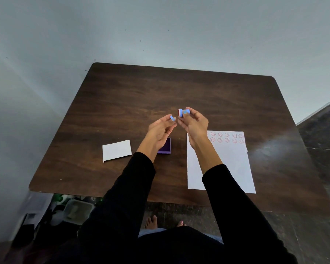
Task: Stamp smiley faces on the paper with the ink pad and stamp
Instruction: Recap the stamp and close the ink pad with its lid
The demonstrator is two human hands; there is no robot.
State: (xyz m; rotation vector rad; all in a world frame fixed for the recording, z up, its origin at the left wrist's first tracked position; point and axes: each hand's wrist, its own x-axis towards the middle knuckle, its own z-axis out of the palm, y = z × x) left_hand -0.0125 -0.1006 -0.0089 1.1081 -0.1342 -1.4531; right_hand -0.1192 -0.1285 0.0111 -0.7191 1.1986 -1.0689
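Between stampings, or finishing: right hand (193, 123) pinching the stamp (183, 112) above the counter (122, 96), left hand (160, 129) pinching its cap (172, 118); next, capping or re-inking at the pad (166, 146) beside the paper (223, 164).

Likely home room: bare feet (151, 221) on stone floor (316, 141), wooden table (160, 88), plain wall (122, 25).

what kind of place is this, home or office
Probably a plain room at home: a dark wooden table against a bare wall, bare feet on a stone floor.
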